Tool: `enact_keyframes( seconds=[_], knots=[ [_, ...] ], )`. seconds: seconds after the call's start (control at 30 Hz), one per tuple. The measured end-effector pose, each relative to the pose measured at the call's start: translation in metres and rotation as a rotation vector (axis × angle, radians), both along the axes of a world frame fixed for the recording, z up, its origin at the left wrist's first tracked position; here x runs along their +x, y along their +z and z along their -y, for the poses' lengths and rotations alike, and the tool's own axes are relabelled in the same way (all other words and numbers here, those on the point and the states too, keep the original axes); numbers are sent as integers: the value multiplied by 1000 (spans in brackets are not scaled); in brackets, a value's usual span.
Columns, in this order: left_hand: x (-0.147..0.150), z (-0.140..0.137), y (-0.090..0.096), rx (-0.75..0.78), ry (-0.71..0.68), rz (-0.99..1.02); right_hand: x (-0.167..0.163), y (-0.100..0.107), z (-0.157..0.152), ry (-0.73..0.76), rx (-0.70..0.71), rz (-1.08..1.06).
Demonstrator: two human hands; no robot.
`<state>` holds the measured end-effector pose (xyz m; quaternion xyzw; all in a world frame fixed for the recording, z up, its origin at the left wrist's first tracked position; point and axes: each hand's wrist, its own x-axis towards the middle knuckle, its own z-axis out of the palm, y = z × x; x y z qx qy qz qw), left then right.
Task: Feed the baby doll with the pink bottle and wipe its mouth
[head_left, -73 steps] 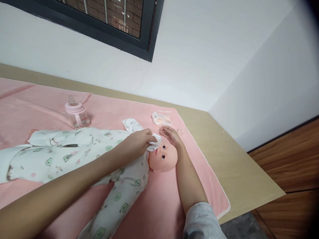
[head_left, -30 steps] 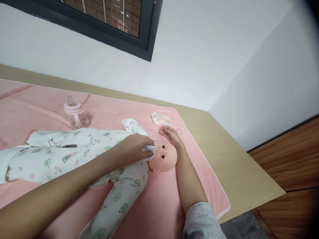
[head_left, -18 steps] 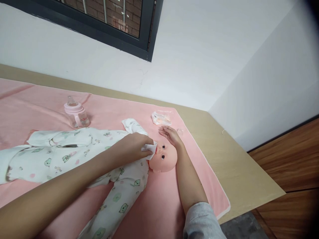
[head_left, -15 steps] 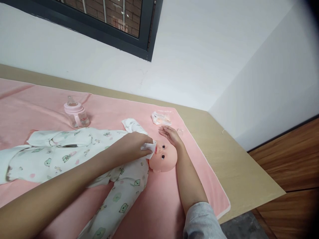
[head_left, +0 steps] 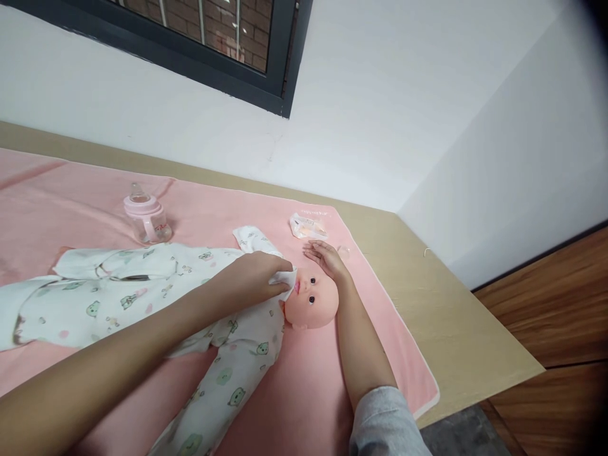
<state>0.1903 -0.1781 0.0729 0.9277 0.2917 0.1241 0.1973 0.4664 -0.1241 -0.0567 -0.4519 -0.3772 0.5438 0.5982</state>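
A baby doll [head_left: 314, 305] in white pajamas [head_left: 142, 285] with green animal prints lies on its back, its head toward the right. My left hand [head_left: 259, 277] pinches a folded white tissue [head_left: 284, 278] between thumb and fingers, right at the doll's mouth and chin. Against the top of the doll's head rests my right hand [head_left: 325, 256], palm turned toward it, fingers stretched out and holding nothing. Part of the doll's neck and chest is hidden behind my left hand and forearm.
Beneath the doll spreads a pink blanket [head_left: 304, 405] on a wooden table [head_left: 475, 354]. A pink-topped baby bottle [head_left: 147, 218] stands at the left back. A small plastic packet [head_left: 308, 227] and a clear round piece [head_left: 342, 252] lie past my right hand. A wall with a window [head_left: 280, 88] rises behind.
The tissue has shifted very slightly off the doll's lips, so more of the mouth shows. My right hand stays in place beside the head.
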Motion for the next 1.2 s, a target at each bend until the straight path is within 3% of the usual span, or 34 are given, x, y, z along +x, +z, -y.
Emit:
enact_keyframes(
  seconds=[1.2],
  knots=[
    [4,-7,-7,-9,36,77,0,2,1,15,12,-9]
  ],
)
